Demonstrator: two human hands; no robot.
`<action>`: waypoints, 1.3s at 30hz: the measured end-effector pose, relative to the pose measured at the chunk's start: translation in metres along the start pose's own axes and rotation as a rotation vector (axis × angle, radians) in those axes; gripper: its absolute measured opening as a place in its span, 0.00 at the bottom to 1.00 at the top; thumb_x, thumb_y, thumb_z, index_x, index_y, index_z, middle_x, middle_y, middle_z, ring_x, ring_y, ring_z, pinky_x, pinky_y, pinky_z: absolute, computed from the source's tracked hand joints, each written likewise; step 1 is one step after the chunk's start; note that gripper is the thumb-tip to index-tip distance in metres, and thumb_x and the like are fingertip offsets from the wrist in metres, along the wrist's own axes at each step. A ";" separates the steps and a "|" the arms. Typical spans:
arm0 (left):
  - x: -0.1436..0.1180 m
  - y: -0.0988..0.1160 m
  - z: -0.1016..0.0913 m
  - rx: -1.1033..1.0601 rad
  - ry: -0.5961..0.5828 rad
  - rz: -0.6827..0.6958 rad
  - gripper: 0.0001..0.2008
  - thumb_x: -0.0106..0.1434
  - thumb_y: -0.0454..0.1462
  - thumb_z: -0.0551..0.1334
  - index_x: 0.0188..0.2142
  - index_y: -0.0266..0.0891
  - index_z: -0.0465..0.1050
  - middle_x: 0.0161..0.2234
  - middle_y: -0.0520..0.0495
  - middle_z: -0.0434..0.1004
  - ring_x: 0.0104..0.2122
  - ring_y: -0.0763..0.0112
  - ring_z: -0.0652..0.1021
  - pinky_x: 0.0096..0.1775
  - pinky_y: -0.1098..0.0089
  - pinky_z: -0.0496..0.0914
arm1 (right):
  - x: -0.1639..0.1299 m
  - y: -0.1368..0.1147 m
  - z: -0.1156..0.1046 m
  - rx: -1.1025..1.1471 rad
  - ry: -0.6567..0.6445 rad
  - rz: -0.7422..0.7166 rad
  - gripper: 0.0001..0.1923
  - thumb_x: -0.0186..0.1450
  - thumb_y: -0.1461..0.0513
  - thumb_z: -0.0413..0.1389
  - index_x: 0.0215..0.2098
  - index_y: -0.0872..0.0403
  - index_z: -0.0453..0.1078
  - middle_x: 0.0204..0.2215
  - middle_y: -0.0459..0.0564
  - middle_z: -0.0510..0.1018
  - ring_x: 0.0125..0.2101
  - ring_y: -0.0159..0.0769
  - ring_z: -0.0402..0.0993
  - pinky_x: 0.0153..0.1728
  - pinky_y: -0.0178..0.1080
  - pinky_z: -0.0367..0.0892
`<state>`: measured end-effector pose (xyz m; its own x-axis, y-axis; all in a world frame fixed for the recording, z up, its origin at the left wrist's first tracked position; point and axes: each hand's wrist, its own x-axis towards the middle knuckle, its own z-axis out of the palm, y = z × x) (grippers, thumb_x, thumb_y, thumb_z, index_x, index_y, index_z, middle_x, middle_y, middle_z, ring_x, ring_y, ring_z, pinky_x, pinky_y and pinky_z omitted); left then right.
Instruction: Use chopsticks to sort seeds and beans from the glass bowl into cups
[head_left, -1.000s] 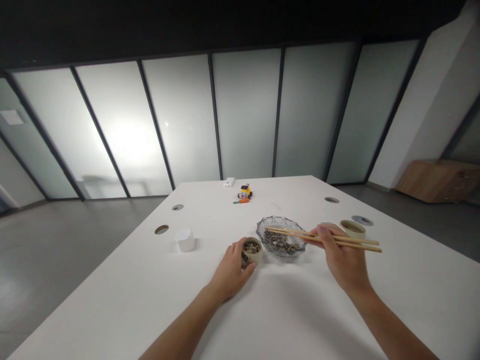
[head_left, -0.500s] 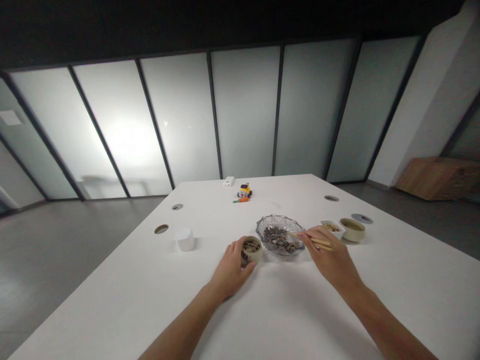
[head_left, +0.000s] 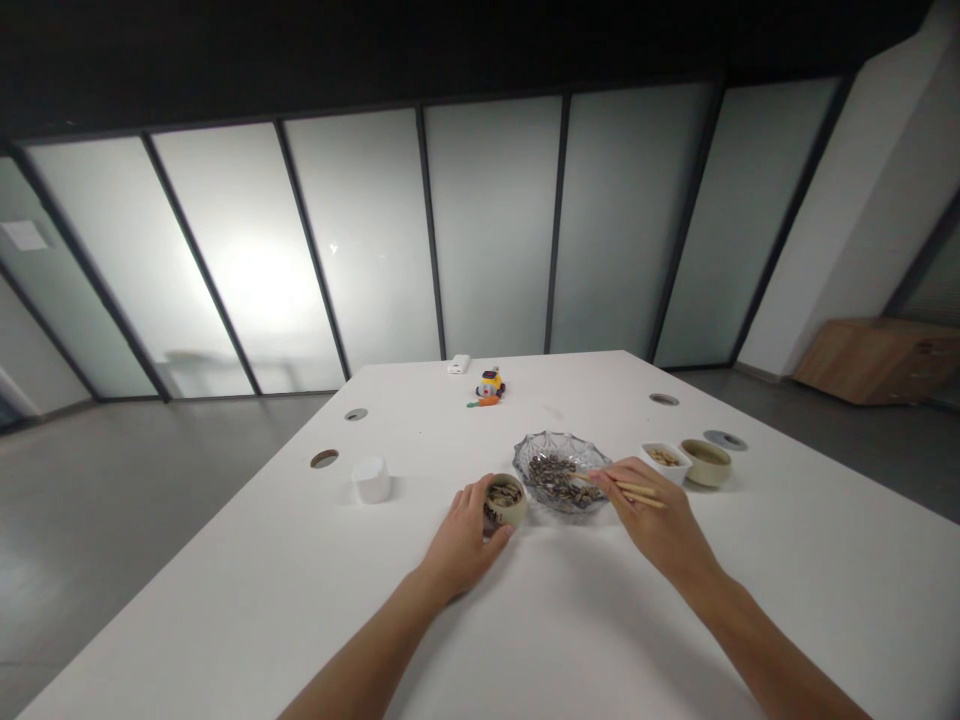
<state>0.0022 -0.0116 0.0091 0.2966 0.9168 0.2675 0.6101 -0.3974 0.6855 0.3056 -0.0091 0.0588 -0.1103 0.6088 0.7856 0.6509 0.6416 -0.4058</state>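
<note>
My left hand [head_left: 466, 535] is wrapped round a small beige cup [head_left: 512, 513] standing on the table, with dark striped seeds, like sunflower seeds, inside it. Directly right of the cup sits a scalloped clear glass bowl [head_left: 564, 505] holding many dark seeds [head_left: 551, 472]. A pair of wooden chopsticks [head_left: 639, 492] is gripped in my right hand [head_left: 651, 515], which hovers at the bowl's right side. Their tips reach down among the seeds; whether a seed is pinched between them is too small to tell.
Behind my right hand stand a white square bowl [head_left: 679, 466] with pale pieces and a beige bowl [head_left: 706, 465]. A white container [head_left: 371, 482] is at the left. Farther back lie a yellow toy vehicle [head_left: 491, 382], an orange carrot-like item [head_left: 487, 402] and a white box [head_left: 459, 364].
The chopstick tips have shifted slightly left and down in the glass bowl, with my right hand following a little. My left hand keeps its hold on the cup.
</note>
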 end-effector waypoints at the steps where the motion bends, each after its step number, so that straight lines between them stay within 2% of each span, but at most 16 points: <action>1: 0.000 0.000 0.000 0.003 -0.003 -0.001 0.38 0.70 0.40 0.67 0.76 0.41 0.61 0.73 0.35 0.71 0.73 0.47 0.70 0.76 0.47 0.63 | 0.000 0.000 0.000 0.003 0.008 -0.001 0.28 0.82 0.41 0.54 0.36 0.48 0.83 0.33 0.51 0.86 0.32 0.40 0.86 0.35 0.40 0.80; 7: 0.001 0.000 -0.001 0.003 -0.011 -0.004 0.38 0.70 0.40 0.67 0.76 0.41 0.61 0.73 0.34 0.71 0.73 0.47 0.70 0.76 0.47 0.63 | 0.000 0.001 -0.002 -0.019 0.109 -0.032 0.22 0.82 0.46 0.58 0.35 0.49 0.82 0.32 0.50 0.85 0.31 0.40 0.84 0.34 0.41 0.78; 13: 0.001 0.000 0.001 -0.007 0.008 -0.005 0.38 0.69 0.40 0.68 0.76 0.43 0.62 0.73 0.35 0.72 0.73 0.47 0.71 0.75 0.47 0.63 | 0.004 -0.015 -0.008 -0.007 0.249 -0.096 0.18 0.83 0.52 0.58 0.38 0.48 0.82 0.33 0.49 0.86 0.33 0.40 0.84 0.36 0.40 0.78; 21: 0.000 0.001 0.000 -0.006 0.011 -0.009 0.38 0.69 0.40 0.68 0.76 0.43 0.62 0.73 0.36 0.71 0.73 0.47 0.71 0.75 0.47 0.63 | 0.001 -0.036 0.001 0.144 0.121 -0.071 0.18 0.82 0.51 0.59 0.37 0.46 0.84 0.33 0.47 0.87 0.33 0.38 0.86 0.35 0.37 0.79; 25: 0.000 0.002 0.000 0.008 -0.003 -0.016 0.38 0.70 0.41 0.67 0.76 0.41 0.61 0.73 0.34 0.71 0.73 0.47 0.70 0.76 0.48 0.63 | 0.003 -0.026 -0.004 0.042 0.179 -0.100 0.19 0.83 0.50 0.58 0.38 0.48 0.83 0.33 0.48 0.86 0.33 0.39 0.85 0.36 0.39 0.78; 28: 0.000 0.001 0.000 0.006 -0.001 -0.016 0.38 0.70 0.41 0.68 0.76 0.42 0.62 0.73 0.34 0.72 0.73 0.47 0.71 0.76 0.47 0.63 | 0.006 -0.012 -0.009 -0.079 0.201 -0.105 0.22 0.83 0.48 0.58 0.34 0.48 0.80 0.30 0.48 0.84 0.31 0.39 0.83 0.36 0.40 0.76; 33: 0.000 0.000 0.000 -0.005 0.003 -0.003 0.38 0.70 0.40 0.68 0.76 0.43 0.62 0.73 0.36 0.71 0.72 0.47 0.71 0.75 0.48 0.64 | 0.004 0.000 -0.007 -0.130 0.103 -0.029 0.28 0.83 0.44 0.53 0.31 0.47 0.79 0.29 0.48 0.83 0.30 0.40 0.81 0.35 0.42 0.75; 39: -0.001 0.003 -0.001 -0.012 0.011 0.006 0.37 0.69 0.40 0.68 0.76 0.45 0.63 0.72 0.37 0.73 0.72 0.47 0.72 0.75 0.48 0.64 | 0.004 -0.008 -0.002 -0.068 0.035 0.018 0.32 0.82 0.38 0.51 0.34 0.46 0.82 0.30 0.50 0.85 0.30 0.43 0.84 0.33 0.44 0.77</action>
<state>0.0029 -0.0132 0.0117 0.2926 0.9146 0.2791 0.5991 -0.4028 0.6920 0.3018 -0.0123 0.0663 -0.0723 0.6025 0.7949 0.7019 0.5970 -0.3886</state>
